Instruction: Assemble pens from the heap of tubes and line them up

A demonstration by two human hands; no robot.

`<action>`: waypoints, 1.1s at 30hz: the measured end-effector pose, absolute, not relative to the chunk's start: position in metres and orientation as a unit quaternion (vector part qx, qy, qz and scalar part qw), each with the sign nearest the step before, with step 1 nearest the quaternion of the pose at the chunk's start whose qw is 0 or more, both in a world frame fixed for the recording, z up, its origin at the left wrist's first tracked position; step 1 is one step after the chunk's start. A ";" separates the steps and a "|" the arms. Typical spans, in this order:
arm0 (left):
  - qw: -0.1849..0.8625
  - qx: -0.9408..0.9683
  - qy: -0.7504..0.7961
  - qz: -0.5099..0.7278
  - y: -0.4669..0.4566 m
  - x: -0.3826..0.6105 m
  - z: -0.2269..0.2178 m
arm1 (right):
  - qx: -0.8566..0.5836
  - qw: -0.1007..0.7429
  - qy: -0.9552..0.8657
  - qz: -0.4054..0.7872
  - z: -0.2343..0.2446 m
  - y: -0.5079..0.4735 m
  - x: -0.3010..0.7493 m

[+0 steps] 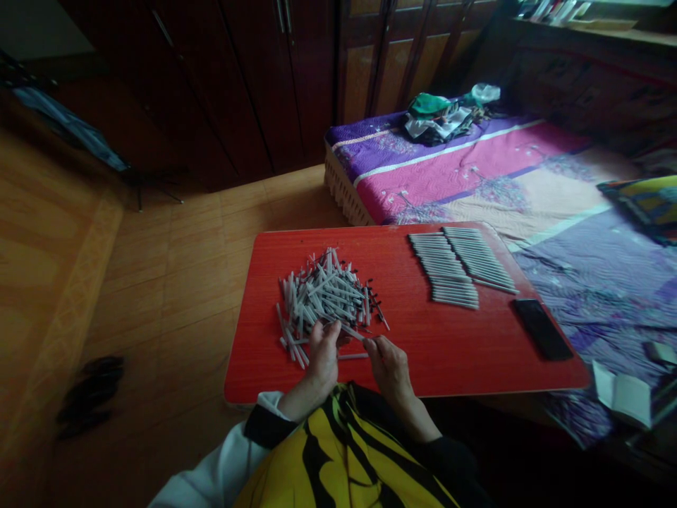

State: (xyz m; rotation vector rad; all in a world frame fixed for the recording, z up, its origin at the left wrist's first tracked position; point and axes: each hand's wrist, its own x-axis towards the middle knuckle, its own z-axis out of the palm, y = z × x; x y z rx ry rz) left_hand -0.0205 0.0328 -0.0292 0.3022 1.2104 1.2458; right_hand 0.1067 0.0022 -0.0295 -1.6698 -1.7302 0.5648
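Note:
My left hand [324, 354] is closed round one end of a slim whitish pen [352, 331] at the table's near side. The fingers of my right hand [390, 364] pinch its other end, so it spans between both hands. Just beyond my left hand lies a jumbled heap of pale pen barrels and thin black-ended parts [328, 293]. One loose barrel [353, 356] rests on the table between my hands. Two neat rows of similar pens, a nearer row [447, 271] and a farther row [481, 257], lie side by side at the right.
The red table [301, 243] has a black phone [542, 329] near its right edge. A bed [455, 169] with a patterned cover adjoins behind and right, bearing a pile of cloth [438, 118] and an open notebook [623, 391]. Dark footwear [89, 395] sits on the floor at left.

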 end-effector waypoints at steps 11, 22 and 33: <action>0.640 0.127 0.531 0.541 0.031 -0.022 -0.032 | -0.622 0.308 -0.694 0.189 -0.032 0.000 0.110; 0.648 0.141 0.548 0.510 0.023 -0.023 -0.048 | -0.638 0.252 -0.704 0.180 -0.038 -0.004 0.110; 0.655 0.130 0.559 0.492 0.022 -0.024 -0.044 | -0.632 0.255 -0.705 0.198 -0.039 -0.009 0.108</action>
